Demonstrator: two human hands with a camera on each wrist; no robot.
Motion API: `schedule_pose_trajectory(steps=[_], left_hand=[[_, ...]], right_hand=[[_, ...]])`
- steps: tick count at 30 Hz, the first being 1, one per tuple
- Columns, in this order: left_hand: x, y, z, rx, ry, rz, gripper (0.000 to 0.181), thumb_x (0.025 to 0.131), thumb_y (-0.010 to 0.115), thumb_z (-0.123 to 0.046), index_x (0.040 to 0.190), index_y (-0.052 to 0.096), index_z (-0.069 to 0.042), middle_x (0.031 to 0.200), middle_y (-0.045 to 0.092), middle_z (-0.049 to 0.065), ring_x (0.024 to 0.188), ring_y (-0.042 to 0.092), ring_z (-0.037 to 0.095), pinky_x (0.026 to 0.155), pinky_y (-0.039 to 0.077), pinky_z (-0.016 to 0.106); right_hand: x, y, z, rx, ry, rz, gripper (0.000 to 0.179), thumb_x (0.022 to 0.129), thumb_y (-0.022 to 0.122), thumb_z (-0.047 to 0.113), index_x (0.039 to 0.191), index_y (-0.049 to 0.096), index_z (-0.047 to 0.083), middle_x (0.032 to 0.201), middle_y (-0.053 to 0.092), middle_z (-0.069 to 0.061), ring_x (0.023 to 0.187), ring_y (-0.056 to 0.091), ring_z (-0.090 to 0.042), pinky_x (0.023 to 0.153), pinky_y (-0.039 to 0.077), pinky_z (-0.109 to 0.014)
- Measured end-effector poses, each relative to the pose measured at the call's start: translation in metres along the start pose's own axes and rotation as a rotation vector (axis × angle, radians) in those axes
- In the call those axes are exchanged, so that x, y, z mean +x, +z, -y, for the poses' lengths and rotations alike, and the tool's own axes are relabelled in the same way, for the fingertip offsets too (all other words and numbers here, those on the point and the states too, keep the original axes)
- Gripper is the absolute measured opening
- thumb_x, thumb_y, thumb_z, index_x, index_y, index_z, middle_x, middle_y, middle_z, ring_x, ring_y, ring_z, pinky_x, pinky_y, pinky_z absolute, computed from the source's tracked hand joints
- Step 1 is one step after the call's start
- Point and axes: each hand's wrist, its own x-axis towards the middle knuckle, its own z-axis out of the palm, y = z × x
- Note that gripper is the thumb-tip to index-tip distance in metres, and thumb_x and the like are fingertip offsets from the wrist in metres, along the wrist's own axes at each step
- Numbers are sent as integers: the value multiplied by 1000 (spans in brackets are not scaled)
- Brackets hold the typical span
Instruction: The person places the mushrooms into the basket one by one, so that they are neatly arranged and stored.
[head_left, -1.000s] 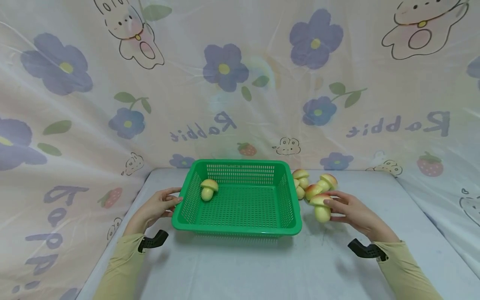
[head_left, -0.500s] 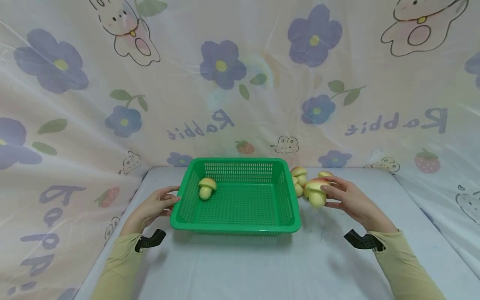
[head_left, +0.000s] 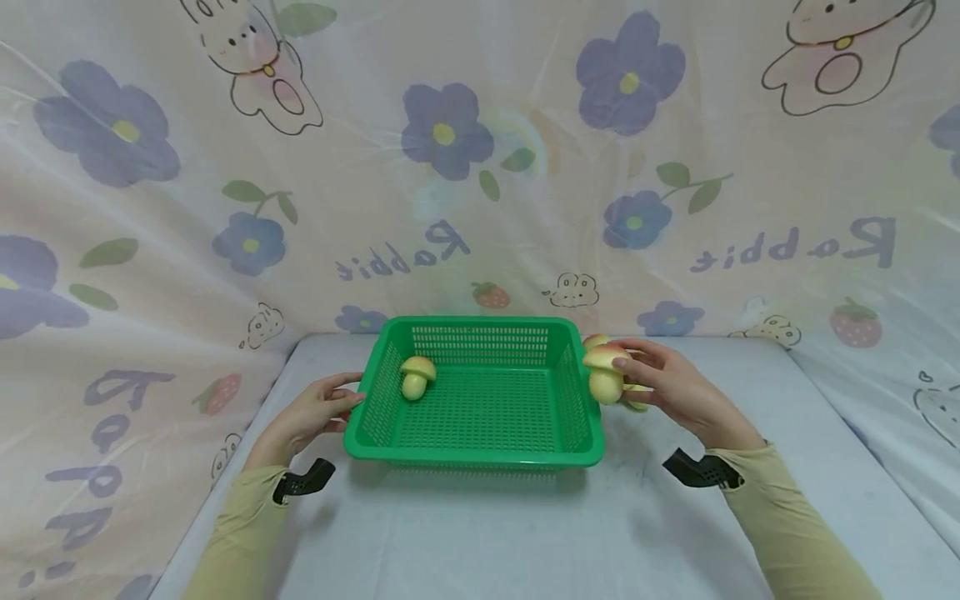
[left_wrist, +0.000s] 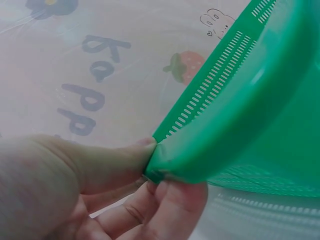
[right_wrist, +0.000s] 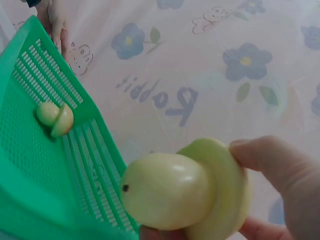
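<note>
My left hand (head_left: 318, 414) pinches the left rim of a green plastic basket (head_left: 480, 458), thumb on top and fingers beneath, as the left wrist view shows close up. My right hand (head_left: 671, 387) holds a toy mushroom (head_left: 604, 385) by its cap, just at the basket's right rim. Its pale rounded stem (right_wrist: 167, 192) points toward the basket in the right wrist view, with a small dark spot at its end. Inside the basket, against the left wall, leans another toy mushroom (head_left: 417, 377), yellow with a reddish cap.
More toy mushrooms (head_left: 636, 398) lie on the table to the right of the basket, largely hidden behind my right hand and the held one. A white cloth covers the table (head_left: 465, 533). Behind it hangs a printed curtain (head_left: 525, 217) with flowers and rabbits.
My right hand has lifted the mushroom and carried it left and away from me, from over the table to the basket's right rim. The left hand stays on the basket.
</note>
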Motion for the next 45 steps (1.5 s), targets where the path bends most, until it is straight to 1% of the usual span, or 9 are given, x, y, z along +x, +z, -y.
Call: schedule_pose_trajectory(steps=[6, 9, 14, 17, 24, 30, 36, 38, 45], left_hand=[[2, 1, 1, -11, -8, -3, 61, 98, 58, -17, 149, 27, -3, 98, 64, 12, 76, 62, 16, 68, 56, 32], [2, 1, 1, -26, -9, 3, 61, 98, 57, -18, 149, 27, -3, 99, 64, 12, 78, 63, 17, 69, 56, 32], [4, -1, 1, -36, -7, 14, 61, 98, 57, -18, 149, 26, -3, 98, 64, 11, 79, 63, 17, 70, 56, 33], [5, -2, 1, -33, -1, 20, 61, 98, 57, -19, 149, 27, -2, 99, 64, 11, 80, 63, 18, 70, 56, 34], [8, -5, 3, -17, -5, 47, 58, 98, 57, -21, 147, 30, -4, 107, 64, 16, 88, 66, 24, 75, 55, 38], [13, -9, 1, 10, -14, 51, 54, 100, 55, -25, 144, 35, -2, 107, 65, 15, 92, 66, 25, 78, 55, 37], [18, -14, -2, 31, -12, 48, 55, 99, 55, -28, 143, 35, 0, 110, 63, 14, 95, 64, 25, 80, 54, 36], [20, -15, -2, 27, -17, 42, 56, 99, 56, -28, 143, 35, 0, 110, 63, 14, 97, 64, 26, 80, 54, 36], [26, -17, -4, 13, -14, 45, 54, 100, 55, -24, 143, 35, 0, 114, 61, 15, 104, 60, 32, 82, 54, 38]], right_hand=[[14, 15, 4, 46, 7, 10, 56, 96, 61, 29, 141, 41, 5, 132, 47, -18, 105, 61, -25, 83, 53, -40], [21, 23, 6, 52, 9, 18, 58, 94, 63, 30, 142, 40, 6, 134, 46, -17, 108, 60, -25, 85, 52, -40], [34, 32, 12, 48, 6, 66, 59, 95, 60, 32, 145, 37, 9, 137, 44, -15, 115, 54, -26, 91, 49, -42], [42, 36, 14, 68, 19, 88, 58, 95, 60, 33, 144, 39, 11, 137, 45, -15, 117, 53, -28, 93, 47, -44], [58, 45, 11, 145, 37, 135, 54, 97, 60, 27, 141, 41, 4, 135, 45, -18, 117, 52, -30, 96, 44, -48], [73, 58, 11, 170, 53, 160, 54, 96, 60, 27, 142, 41, 4, 134, 47, -19, 115, 54, -30, 98, 42, -51], [85, 68, 15, 215, 90, 138, 61, 96, 61, 27, 144, 35, 2, 136, 44, -21, 115, 54, -33, 99, 40, -53], [89, 71, 16, 227, 102, 129, 60, 95, 62, 27, 144, 37, 2, 136, 44, -21, 116, 54, -34, 99, 40, -52], [103, 83, 16, 210, 101, 131, 56, 97, 60, 24, 143, 37, 0, 138, 41, -22, 120, 50, -38, 95, 44, -50]])
